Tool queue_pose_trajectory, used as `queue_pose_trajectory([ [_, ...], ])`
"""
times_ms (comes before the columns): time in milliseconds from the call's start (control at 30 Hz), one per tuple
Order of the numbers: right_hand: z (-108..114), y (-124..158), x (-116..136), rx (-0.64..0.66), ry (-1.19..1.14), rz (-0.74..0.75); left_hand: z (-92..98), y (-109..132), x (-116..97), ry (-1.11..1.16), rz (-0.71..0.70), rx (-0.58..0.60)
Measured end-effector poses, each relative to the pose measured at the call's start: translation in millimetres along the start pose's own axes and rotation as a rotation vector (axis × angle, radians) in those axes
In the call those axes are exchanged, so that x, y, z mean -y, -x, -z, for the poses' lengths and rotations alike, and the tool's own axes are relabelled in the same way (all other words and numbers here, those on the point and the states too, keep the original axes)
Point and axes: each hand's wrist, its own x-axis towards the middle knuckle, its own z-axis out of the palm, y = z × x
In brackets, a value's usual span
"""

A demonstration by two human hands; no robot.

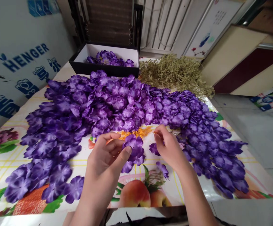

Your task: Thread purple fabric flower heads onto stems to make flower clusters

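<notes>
My left hand point(107, 155) pinches a stack of purple fabric flower petals point(134, 149) between thumb and fingers, just above the table. My right hand point(168, 146) is closed in a pinch beside it, its fingertips holding a small thin yellowish piece that I cannot make out. A little heap of orange-yellow flower centres point(136, 132) lies right behind both hands. Around them spreads a large pile of loose purple petals point(108, 106) across the table.
The table carries a glossy fruit-print cloth point(136, 191). A black box point(104, 59) with more purple petals stands at the far edge, and a heap of dry yellow-green sprigs point(174, 73) lies to its right. A printed panel stands at the left.
</notes>
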Motion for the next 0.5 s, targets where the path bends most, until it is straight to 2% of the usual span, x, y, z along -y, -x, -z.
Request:
queue_pose_trajectory([
  [133,6,11,9,0.022,-0.167,0.039,-0.8,6,1,-0.032,-0.009,0.018],
  [367,3,22,2,-0.053,-0.379,-0.017,-4.5,20,0,0.001,-0.024,0.025],
  [433,4,24,5,-0.047,-0.531,-0.013,-4.4,22,2,0.011,-0.033,0.017],
  [500,6,27,9,-0.009,-0.787,-0.002,-3.8,22,3,0.008,-0.039,0.017],
])
